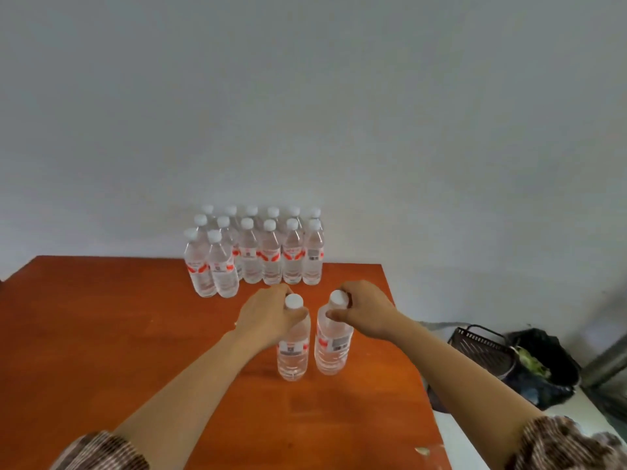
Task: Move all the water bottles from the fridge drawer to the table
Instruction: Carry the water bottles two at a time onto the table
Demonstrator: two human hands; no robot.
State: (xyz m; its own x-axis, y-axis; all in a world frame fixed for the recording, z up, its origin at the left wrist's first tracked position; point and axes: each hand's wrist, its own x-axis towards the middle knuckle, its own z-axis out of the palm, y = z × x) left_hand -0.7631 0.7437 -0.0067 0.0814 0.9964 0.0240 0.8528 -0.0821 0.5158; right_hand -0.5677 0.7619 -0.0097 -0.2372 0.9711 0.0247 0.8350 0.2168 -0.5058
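Left hand: your left hand [268, 315] grips the neck of the left bottle [293, 347], arm stretched forward.
Right hand: your right hand [361, 312] pinches the right bottle [333, 337] below its cap.
Both bottles: upright on the table [101, 334], nearer you than the bottle group [252, 254].
Hard to see: label text is blurred.

Far edge: blocked by a tight group of bottles [252, 252] | middle: two bottles [293, 347] stand side by side, a thin gap is left between | table [101, 334] left and near side: open room is seen.
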